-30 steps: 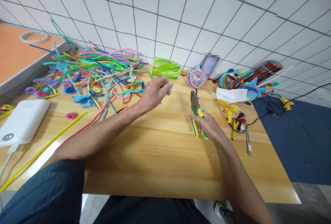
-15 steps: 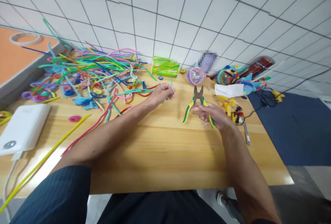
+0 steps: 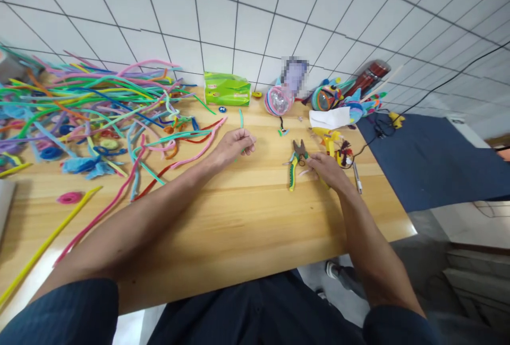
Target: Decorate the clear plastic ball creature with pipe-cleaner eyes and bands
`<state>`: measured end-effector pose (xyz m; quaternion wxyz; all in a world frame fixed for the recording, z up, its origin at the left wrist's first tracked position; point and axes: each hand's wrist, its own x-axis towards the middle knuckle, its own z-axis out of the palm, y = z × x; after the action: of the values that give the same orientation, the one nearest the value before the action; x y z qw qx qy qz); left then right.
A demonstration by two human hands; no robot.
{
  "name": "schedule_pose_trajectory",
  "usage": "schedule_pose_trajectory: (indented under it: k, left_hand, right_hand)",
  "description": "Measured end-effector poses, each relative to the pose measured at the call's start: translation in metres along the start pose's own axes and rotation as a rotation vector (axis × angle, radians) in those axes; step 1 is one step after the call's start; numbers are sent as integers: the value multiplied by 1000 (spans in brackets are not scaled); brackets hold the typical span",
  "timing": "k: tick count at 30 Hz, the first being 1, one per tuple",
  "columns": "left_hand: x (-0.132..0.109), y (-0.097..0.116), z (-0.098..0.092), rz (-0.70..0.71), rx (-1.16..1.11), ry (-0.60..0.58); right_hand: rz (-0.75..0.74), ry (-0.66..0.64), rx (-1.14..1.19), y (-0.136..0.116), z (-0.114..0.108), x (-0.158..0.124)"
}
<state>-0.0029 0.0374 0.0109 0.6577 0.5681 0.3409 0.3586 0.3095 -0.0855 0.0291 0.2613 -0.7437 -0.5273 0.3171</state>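
My left hand (image 3: 235, 147) is closed in a pinch around a short green pipe cleaner (image 3: 241, 118), whose end sticks up above the fingers. Over to the right, my right hand (image 3: 325, 169) has its fingers around one handle of the pliers (image 3: 293, 171). The pliers have yellow-and-green handles, and their jaws stand apart, pointing away from me. They are low at the tabletop; the second handle is mostly hidden by my hand. Small green and dark scraps (image 3: 282, 131) lie beyond the pliers.
A heap of coloured pipe cleaners (image 3: 119, 93) spreads over the left. Along the wall stand a green tissue pack (image 3: 228, 90), a round craft with a clear dome (image 3: 278, 101) and a red bottle (image 3: 368, 77). A yellow glue gun (image 3: 327, 137) and a pen (image 3: 357, 178) lie right.
The view has swung to the right. My right hand has lowered the pliers towards the tabletop. My left hand keeps its pinch on the green pipe cleaner.
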Motion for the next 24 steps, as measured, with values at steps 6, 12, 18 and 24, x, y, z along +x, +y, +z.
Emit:
schedule_pose_trajectory:
  k: [6, 12, 18, 24]
  left_hand:
    - [-3, -11, 7, -11, 8, -96]
    - [-26, -6, 29, -25, -50, -306]
    - [-40, -7, 45, 14, -10, -378]
    - [-41, -2, 45, 12, 35, -400]
  right_hand:
    - [-61, 145, 9, -7, 14, -19]
    - [-240, 166, 160, -33, 55, -42]
    - [-264, 141, 368, -57, 70, -39]
    - [-155, 18, 679, -78, 53, -8]
